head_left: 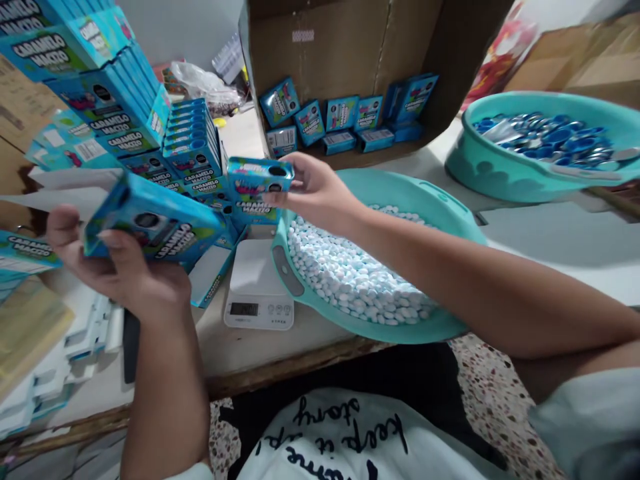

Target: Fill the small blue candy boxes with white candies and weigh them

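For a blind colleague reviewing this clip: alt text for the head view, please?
Each hand holds a blue candy box: the left hand a long box, the right hand a small box, above a teal basin of white tablets. A scale sits between.

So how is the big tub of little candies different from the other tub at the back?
The near tub is full of small white, pale blue and pink candies; the far tub holds shiny blue and silver pieces. The near tub sits close to the person, partly under the right arm and beside the scale; the far tub stands farther off to the right, with nothing over it. Both are turquoise plastic and rest on the white table.
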Demonstrator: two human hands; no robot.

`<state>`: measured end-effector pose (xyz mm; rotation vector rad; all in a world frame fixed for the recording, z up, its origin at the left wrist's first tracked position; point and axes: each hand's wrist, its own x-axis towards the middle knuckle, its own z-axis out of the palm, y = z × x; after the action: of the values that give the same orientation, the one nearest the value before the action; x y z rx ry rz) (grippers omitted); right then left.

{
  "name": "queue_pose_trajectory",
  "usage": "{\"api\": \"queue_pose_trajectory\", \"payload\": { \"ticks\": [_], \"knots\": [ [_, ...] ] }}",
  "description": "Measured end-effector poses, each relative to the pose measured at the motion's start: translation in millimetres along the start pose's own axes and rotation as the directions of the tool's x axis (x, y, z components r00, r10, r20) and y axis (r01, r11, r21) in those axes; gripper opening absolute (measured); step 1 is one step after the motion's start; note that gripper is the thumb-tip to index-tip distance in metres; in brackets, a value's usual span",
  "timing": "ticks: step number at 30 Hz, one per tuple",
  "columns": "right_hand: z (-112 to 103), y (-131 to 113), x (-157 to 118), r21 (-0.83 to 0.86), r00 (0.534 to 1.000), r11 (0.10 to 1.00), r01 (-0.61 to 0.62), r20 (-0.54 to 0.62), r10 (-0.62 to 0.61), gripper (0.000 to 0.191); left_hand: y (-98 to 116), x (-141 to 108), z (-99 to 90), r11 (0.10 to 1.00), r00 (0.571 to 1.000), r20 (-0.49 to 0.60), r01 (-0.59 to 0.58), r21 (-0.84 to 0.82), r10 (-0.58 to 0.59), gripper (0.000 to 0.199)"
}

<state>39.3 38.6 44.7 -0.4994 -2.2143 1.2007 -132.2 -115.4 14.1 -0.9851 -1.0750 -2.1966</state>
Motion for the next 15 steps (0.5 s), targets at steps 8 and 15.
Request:
{"api": "queue_pose_trajectory", "payload": {
  "ticks": [8,15],
  "knots": [
    [-50,-1,6,0.003,0.989,0.998,-0.065,-0.13,0.065,0.045,-1,-20,-9.2,0.85,0.608,0.595,0.341,0.402,-0.525,0.067],
    [-63,-5,4,-0.052,0.998,0.998,0.029,-0.06,-0.032,0.035,11,-24,0.5,0.892,0.676,0.583,0.325,0.313,-0.451,0.054]
  ]
}}
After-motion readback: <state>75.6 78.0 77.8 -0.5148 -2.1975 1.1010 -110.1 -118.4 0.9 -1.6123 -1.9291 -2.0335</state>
